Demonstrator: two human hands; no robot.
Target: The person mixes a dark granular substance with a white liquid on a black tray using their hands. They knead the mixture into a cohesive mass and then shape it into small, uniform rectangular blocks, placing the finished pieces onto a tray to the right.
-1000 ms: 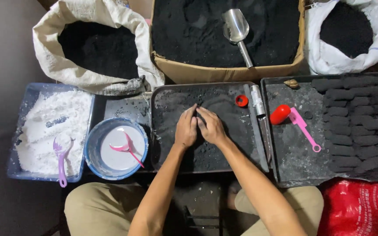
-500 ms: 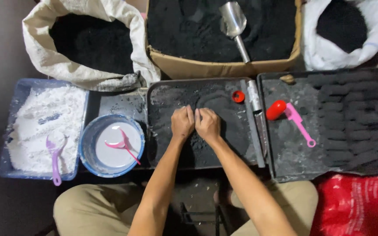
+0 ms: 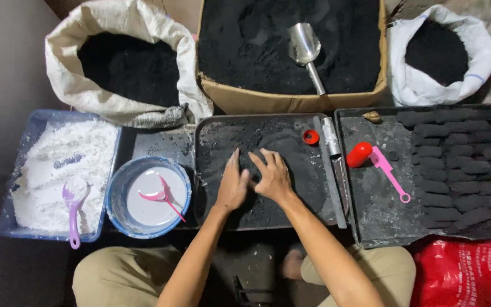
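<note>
On the black tray (image 3: 291,213) straight ahead of the person lies a spread of black powder (image 3: 257,139), and both hands press flat on it side by side, the left hand (image 3: 233,185) and right hand (image 3: 273,177) with fingers spread open, gripping nothing. Just right of them a small red cap (image 3: 311,136) and a long knife (image 3: 335,162) rest by the tray's edge. Further right, a second tray (image 3: 373,210) carries a red bottle (image 3: 359,154), a pink scoop (image 3: 389,174) and rows of dark lumps (image 3: 456,165). Left stands a blue bowl (image 3: 149,196) with a pink spoon
</note>
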